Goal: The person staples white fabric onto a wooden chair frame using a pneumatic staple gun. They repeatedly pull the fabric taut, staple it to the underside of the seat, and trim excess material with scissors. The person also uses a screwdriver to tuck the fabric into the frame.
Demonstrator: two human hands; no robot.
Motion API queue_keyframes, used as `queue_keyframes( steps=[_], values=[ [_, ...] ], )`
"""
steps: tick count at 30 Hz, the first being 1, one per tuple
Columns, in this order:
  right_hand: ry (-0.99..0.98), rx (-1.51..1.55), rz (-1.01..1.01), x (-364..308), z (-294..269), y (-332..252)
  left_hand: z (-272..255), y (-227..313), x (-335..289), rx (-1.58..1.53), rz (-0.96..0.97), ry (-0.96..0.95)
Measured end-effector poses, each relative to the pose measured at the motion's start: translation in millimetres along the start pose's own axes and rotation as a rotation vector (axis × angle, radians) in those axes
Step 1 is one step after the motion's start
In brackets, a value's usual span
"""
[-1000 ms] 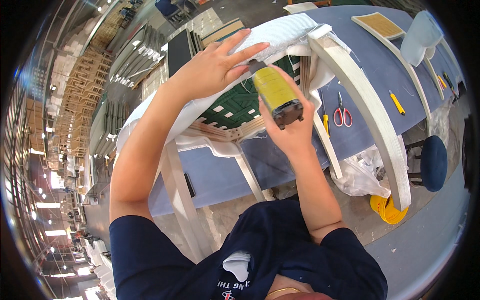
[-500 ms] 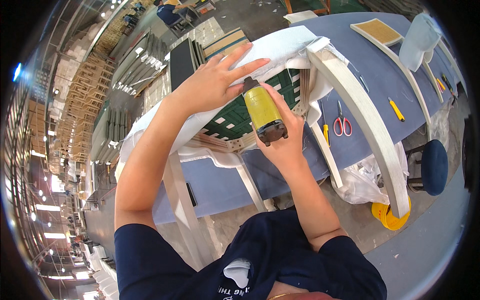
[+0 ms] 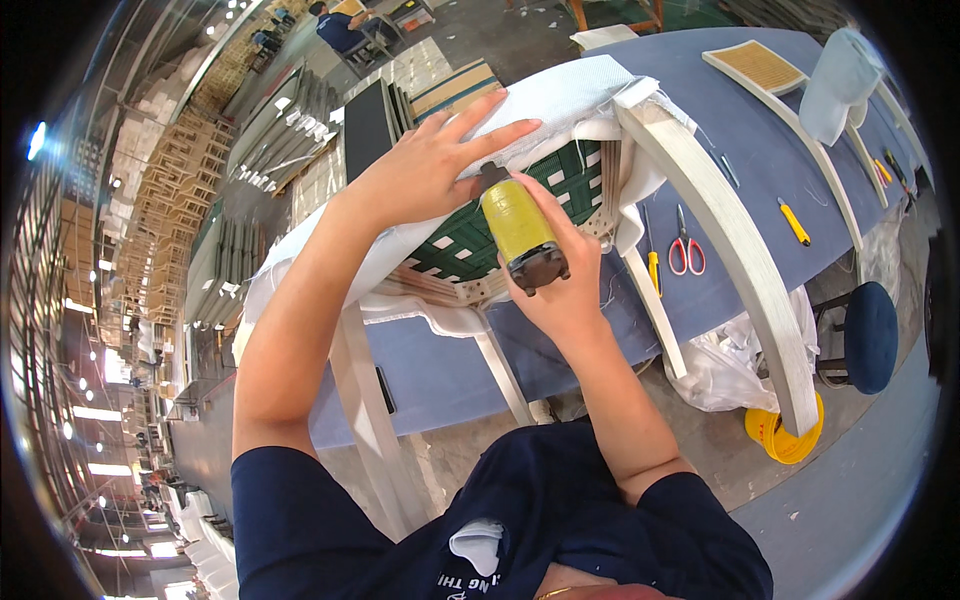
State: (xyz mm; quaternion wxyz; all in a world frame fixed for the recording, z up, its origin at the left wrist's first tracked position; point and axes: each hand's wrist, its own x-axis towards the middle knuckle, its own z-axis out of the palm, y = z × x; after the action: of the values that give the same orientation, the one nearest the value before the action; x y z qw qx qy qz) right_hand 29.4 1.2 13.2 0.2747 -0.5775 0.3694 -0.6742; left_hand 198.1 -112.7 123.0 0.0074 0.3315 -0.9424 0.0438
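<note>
A whitish wooden chair frame [image 3: 735, 215] lies turned over on the blue-covered table, its underside up, with dark green woven webbing [image 3: 470, 238] across the seat. White fabric [image 3: 560, 92] wraps over the seat's far edge. My left hand [image 3: 425, 165] lies on this fabric with its fingers spread, pressing it at the edge, the thumb close to the tool's nose. My right hand [image 3: 560, 290] is closed around a yellow and black staple gun [image 3: 517, 220]. Its nose points at the seat's fabric-covered edge beside my left thumb; whether it touches is hidden.
On the blue table [image 3: 760, 255] lie red-handled scissors [image 3: 686, 255], a yellow screwdriver [image 3: 654, 272] and a yellow utility knife [image 3: 794, 220]. Another chair frame [image 3: 800, 120] stands at the right. Nearby are a dark blue stool [image 3: 868, 338] and a yellow bucket [image 3: 785, 430]. A person [image 3: 340, 30] sits far off.
The staple gun in my right hand has shifted slightly to the left along the seat's edge. My left hand keeps its place on the fabric.
</note>
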Motion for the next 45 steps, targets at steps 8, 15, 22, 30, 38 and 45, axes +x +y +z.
queue_keyframes(
  steps=[8, 15, 22, 30, 38, 45],
  values=[
    [0.005, 0.022, -0.033, 1, 4, 3, 0, 1, 2, 0.036, -0.021, -0.018],
    [0.001, 0.162, 0.143, -23, -29, 34, -10, -27, 0, -0.249, 0.028, -0.055],
    [-0.136, -0.355, 0.787, -145, -147, 109, -22, -69, 47, -0.704, -0.338, 0.171],
    [-0.210, -0.653, 1.289, -224, -281, 106, 8, -76, 98, -0.852, -0.479, 0.167],
    [-0.053, -0.666, 1.179, -173, -359, 190, -34, -78, 76, -0.908, -0.550, 0.064],
    [0.088, -0.951, 0.604, -59, -399, 302, 4, -24, 46, -0.391, -0.596, 0.144]
  ],
)
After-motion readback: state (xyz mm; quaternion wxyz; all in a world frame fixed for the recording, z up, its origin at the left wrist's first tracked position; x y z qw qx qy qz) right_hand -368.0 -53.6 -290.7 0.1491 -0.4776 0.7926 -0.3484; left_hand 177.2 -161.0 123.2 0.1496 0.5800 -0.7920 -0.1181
